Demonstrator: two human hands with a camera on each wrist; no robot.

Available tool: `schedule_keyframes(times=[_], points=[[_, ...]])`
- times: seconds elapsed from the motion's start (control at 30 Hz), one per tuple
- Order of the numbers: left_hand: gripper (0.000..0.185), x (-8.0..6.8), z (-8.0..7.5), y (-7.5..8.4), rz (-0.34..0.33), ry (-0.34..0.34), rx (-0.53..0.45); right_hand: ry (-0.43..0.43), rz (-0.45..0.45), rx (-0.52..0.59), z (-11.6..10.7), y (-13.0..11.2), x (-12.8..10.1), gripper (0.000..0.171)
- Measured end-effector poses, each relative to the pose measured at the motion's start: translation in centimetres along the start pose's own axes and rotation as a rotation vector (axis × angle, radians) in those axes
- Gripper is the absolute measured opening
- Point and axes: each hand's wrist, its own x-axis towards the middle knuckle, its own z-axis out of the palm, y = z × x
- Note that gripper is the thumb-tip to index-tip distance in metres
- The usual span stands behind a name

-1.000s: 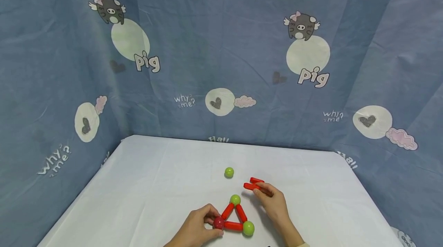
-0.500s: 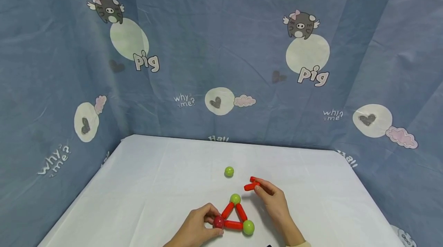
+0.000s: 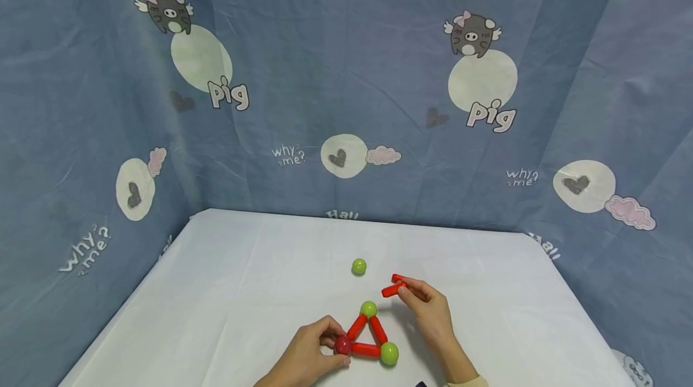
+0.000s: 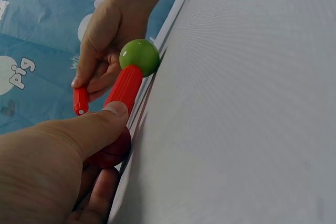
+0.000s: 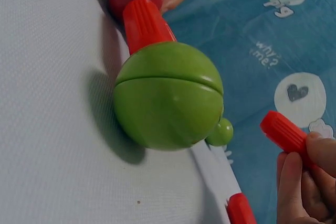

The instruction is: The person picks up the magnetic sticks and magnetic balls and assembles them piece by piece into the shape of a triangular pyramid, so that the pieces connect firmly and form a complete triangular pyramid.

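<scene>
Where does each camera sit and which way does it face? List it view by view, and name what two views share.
Head: above, looking forward and down at the white table and blue curtain; both hands show, the left hand on the red ball, the right hand pinching a red stick.
Left wrist: low beside the table edge, facing along the triangle; the thumb fills the foreground.
Right wrist: low at table level, facing a green ball; fingertips grip the stick.
Shared: both wrist views show the red ball and the held stick.
</scene>
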Motion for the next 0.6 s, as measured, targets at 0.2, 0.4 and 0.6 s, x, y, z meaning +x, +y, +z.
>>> schedule_keyframes(times=[0.2, 0.4, 0.6], points=[[0.038, 0.0, 0.0, 0.0, 0.012, -0.001, -0.003, 0.032, -0.065, -0.092, 0.2, -0.5, -0.3, 0.033], [0.039, 0.0, 0.0, 0.0, 0.004, -0.006, 0.008, 0.053, -0.147, -0.147, 0.7, -1.0, -0.6, 0.03], [0.039, 0.0, -0.1, 0.0, 0.004, -0.009, 0.017, 0.081, -0.208, -0.176, 1.4, -1.7, -1.3, 0.028]])
